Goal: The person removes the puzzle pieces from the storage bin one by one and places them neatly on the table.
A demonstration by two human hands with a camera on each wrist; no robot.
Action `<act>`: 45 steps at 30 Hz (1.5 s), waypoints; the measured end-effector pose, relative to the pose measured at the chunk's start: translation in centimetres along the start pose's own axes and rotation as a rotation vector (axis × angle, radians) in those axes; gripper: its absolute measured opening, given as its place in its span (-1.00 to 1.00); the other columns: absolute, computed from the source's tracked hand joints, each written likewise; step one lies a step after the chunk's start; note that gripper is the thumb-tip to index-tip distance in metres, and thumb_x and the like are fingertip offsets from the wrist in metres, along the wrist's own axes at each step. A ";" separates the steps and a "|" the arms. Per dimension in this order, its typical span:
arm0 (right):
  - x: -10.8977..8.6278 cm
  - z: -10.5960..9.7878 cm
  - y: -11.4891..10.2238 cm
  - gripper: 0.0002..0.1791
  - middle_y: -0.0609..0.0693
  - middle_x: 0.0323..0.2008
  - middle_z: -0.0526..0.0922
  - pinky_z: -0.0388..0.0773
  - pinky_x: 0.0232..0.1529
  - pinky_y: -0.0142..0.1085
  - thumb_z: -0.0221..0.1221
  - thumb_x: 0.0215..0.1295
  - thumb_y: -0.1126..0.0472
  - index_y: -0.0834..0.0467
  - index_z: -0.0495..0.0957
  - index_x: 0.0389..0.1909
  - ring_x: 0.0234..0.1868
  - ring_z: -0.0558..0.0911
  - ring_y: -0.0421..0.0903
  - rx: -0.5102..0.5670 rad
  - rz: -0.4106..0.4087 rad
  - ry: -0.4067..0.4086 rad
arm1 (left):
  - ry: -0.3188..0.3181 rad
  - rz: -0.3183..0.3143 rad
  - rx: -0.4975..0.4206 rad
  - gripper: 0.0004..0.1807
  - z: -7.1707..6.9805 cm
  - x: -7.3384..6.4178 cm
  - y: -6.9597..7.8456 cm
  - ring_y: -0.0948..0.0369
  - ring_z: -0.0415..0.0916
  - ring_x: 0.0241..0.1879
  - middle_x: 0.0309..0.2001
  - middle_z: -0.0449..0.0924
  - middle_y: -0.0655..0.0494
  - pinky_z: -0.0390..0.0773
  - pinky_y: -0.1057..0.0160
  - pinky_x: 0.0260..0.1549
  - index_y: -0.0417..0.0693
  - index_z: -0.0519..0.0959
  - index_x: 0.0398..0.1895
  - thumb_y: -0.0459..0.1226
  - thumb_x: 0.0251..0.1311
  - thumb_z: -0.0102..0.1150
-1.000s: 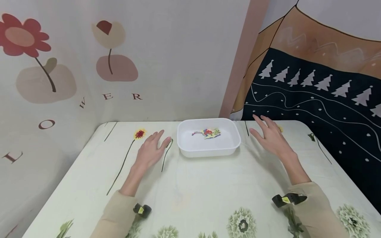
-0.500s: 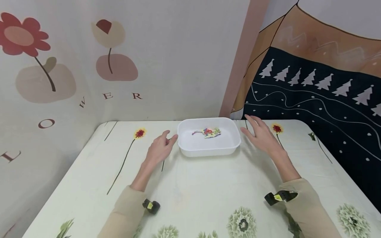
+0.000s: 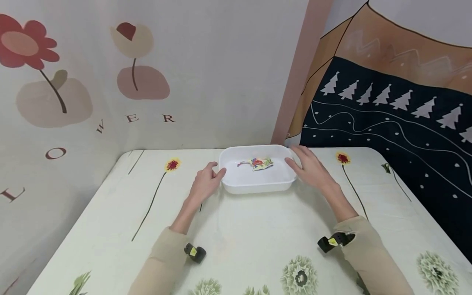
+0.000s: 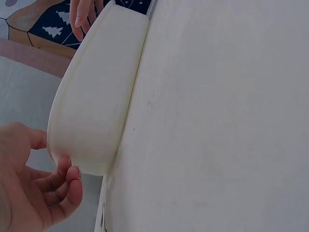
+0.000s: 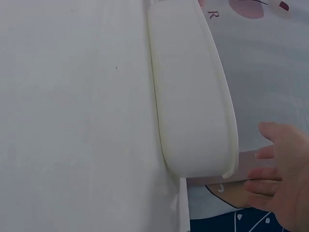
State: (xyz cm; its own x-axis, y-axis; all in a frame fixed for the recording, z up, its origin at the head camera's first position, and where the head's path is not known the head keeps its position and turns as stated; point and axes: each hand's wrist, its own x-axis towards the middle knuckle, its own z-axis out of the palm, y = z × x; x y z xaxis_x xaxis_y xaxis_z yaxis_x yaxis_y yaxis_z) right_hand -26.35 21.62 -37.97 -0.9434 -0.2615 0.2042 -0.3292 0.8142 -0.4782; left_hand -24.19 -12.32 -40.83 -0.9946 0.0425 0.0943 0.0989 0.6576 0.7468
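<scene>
1. Likely step: taking hold of the white tub (image 3: 254,180), between my left hand (image 3: 204,184) and right hand (image 3: 311,170).
2. Left fingers bent, contact unclear; right spread, clamping nothing.
3. Next calls for pinching both its ends.

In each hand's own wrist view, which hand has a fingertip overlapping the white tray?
The left hand: one curled fingertip shows in front of the white plastic tray, while the right hand has a visible gap from it.

In head view you read dark reddish L (image 3: 13,196), O (image 3: 55,153), W (image 3: 100,126), E (image 3: 131,118), R (image 3: 169,118) along pale backdrop (image 3: 221,82); in your right wrist view, same R, turned sideways.
</scene>
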 end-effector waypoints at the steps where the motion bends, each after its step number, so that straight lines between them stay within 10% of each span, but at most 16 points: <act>1: 0.1 0.1 -0.2 -0.25 0.27 0.48 0.19 0.16 0.40 0.23 -0.03 0.53 -0.20 0.21 0.20 0.52 0.48 0.18 0.27 0.005 0.000 0.000 | 0.003 0.001 -0.005 -0.38 0.1 0.1 0.0 0.15 0.42 -0.45 -0.42 0.51 0.02 0.39 0.24 -0.44 -0.32 0.37 0.37 -0.04 0.44 0.09; 13: 2.0 1.6 -1.6 -0.43 0.32 0.37 0.35 0.32 0.35 0.13 0.09 0.53 0.10 0.26 0.31 0.44 0.37 0.37 0.25 0.009 -0.073 0.001 | -0.001 0.015 -0.092 -0.52 0.4 0.1 0.6 0.21 0.44 -0.58 -0.54 0.43 0.06 0.35 0.32 -0.56 -0.43 0.43 0.28 -0.34 0.36 0.07; 45: 5.2 5.5 -2.9 -0.68 0.26 0.01 0.62 0.53 0.14 -0.05 0.17 0.39 0.37 0.37 0.55 0.12 0.06 0.59 0.13 0.063 0.017 -0.094 | -0.079 0.000 -0.121 -0.54 -0.3 -0.9 0.7 0.21 0.48 -0.63 -0.60 0.43 0.07 0.37 0.32 -0.61 -0.44 0.41 0.24 -0.37 0.32 0.09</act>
State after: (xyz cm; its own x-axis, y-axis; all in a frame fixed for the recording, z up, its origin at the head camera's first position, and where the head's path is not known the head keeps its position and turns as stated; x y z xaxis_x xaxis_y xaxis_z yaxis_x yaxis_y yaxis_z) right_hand -30.52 15.09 -40.22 -0.9477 -0.2974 0.1156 -0.3118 0.7859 -0.5340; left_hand -23.27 -12.12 -40.24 -0.9935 0.1041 0.0458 0.0968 0.5624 0.8212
